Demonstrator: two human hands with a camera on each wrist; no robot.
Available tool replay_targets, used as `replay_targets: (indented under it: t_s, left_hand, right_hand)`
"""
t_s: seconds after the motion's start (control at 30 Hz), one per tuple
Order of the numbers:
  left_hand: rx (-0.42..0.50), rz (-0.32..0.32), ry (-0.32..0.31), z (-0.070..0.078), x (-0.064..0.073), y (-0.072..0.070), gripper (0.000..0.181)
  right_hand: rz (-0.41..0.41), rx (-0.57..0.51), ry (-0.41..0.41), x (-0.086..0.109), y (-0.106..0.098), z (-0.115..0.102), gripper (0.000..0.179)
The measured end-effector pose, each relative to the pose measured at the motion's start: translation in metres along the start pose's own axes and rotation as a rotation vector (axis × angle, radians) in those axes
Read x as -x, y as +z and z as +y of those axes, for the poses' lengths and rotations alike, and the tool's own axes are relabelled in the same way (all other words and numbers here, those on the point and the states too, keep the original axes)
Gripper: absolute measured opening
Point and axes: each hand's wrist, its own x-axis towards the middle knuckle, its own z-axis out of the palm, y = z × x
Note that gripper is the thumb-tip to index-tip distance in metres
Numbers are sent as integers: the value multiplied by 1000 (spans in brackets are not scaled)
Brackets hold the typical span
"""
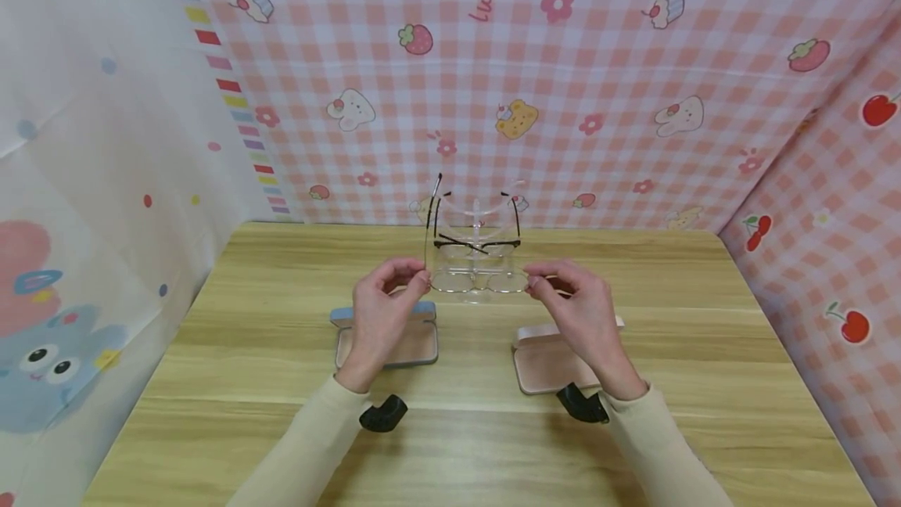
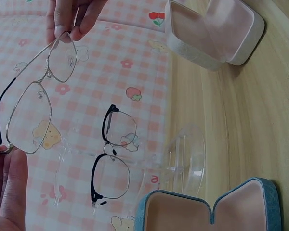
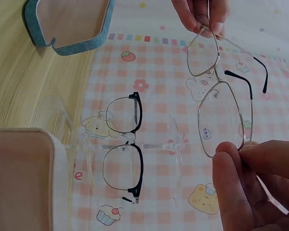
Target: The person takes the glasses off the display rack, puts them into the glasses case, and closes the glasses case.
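Note:
A pair of thin metal-rimmed eyeglasses [image 1: 454, 282] is held up in front of me, both lenses level in the head view. My left hand [image 1: 380, 311] pinches one outer corner between thumb and fingers; my right hand [image 1: 580, 311] pinches the opposite corner. The left temple, black-tipped, stretches out toward the back wall, while the other temple angles inward behind the lenses in the right wrist view. Just beyond them, black-browed eyeglasses [image 3: 140, 163] sit on a clear plastic display stand [image 2: 197, 163].
Under my left hand lies an open blue glasses case [image 1: 415, 344], and an open whitish case [image 1: 542, 370] is under my right. Both have pinkish linings. A pink checked cloth [image 1: 394, 92] rises behind the wooden table [image 1: 472, 429].

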Motion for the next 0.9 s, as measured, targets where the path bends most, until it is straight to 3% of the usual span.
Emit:
replay_targets:
  t_s: [0.9]
  left_hand:
    - [1,-15,1,2,2,0,11]
  right_hand:
    - [-25,115,-50,1,-3,0,15]
